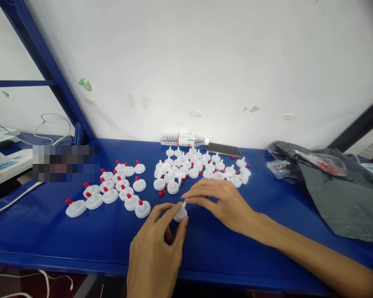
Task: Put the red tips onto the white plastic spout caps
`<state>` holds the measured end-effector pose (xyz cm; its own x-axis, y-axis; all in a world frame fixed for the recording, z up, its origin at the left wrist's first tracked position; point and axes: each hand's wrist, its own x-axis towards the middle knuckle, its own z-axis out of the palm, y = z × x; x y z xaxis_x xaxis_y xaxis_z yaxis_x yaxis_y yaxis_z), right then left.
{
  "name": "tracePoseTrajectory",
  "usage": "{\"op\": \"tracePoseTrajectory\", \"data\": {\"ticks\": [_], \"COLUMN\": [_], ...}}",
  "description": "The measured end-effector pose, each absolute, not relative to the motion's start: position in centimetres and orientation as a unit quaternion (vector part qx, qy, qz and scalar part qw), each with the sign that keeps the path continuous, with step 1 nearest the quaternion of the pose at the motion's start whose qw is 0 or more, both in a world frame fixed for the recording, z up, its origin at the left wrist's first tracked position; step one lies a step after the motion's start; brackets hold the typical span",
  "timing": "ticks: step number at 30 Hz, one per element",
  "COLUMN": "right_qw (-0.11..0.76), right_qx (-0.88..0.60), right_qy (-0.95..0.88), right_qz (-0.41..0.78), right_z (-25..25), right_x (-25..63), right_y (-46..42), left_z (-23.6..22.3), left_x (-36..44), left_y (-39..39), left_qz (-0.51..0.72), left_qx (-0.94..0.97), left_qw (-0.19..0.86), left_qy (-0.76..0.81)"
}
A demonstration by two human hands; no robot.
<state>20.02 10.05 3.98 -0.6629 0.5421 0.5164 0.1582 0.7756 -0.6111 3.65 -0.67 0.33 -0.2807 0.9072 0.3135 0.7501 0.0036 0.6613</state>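
My left hand (157,248) pinches a white plastic cap (180,213) between thumb and fingers just above the blue table (49,231). My right hand (220,200) lies beside it with the fingers curled together, their tips at the cap's nozzle; what they hold, if anything, is too small to see. To the left lie several white caps with red tips (112,190). Behind my hands is a pile of white caps without tips (199,167), with small red tips (161,193) scattered among them.
A clear water bottle (183,140) lies by the white wall with a dark phone (224,150) beside it. A grey plastic bag (335,186) covers the table's right side. Blue frame bars (46,62) rise at the left, where white devices and cables (6,161) sit.
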Motion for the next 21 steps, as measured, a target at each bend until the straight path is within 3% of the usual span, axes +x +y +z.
{"op": "tracePoseTrajectory", "data": {"ticks": [8, 15, 21], "right_qw": [0.348, 0.354, 0.332], "right_qx": [-0.191, -0.155, -0.219], "right_qy": [-0.868, -0.886, -0.879], "right_qz": [0.299, 0.256, 0.264], "right_z": [2.8, 2.5, 2.5], "right_x": [19.7, 19.7, 19.7], "right_y": [9.5, 9.3, 9.1], "left_z": [0.2, 0.0, 0.4], "left_x": [3.4, 3.1, 3.5], "left_y": [-0.7, -0.5, -0.7], "left_qz": [0.390, 0.365, 0.372], "left_qx": [0.598, 0.608, 0.598], "left_qw": [0.111, 0.129, 0.133], "left_qy": [0.692, 0.693, 0.697]}}
